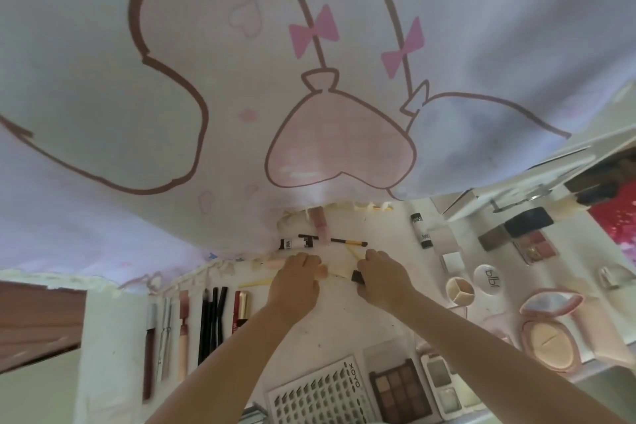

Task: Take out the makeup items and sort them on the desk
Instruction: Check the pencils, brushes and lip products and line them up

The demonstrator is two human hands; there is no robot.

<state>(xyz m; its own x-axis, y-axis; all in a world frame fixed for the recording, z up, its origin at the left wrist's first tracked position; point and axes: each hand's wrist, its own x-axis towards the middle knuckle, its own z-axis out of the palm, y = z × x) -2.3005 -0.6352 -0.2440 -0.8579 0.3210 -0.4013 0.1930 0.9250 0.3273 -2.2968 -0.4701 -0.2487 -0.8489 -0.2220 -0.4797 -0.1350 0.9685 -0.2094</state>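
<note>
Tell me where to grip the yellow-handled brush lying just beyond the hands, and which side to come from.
Grip the yellow-handled brush at mid-handle, coming straight down from above. It lies flat and crosswise on the desk, dark tip towards the right, so thumb and finger can close across the thin handle. The right hand is nearest; black-and-white tubes crowd its left end.

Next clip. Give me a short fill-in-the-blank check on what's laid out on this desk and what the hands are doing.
1. The round compact at the right lies ____, its mirror showing.
2. The right hand pinches a brush with a ____ head.
3. The eyeshadow palette lies directly to the ____ of the XOYO card.
4. The pencils left of the left hand are ____ in colour.

Missing words: open; black; right; black
</note>
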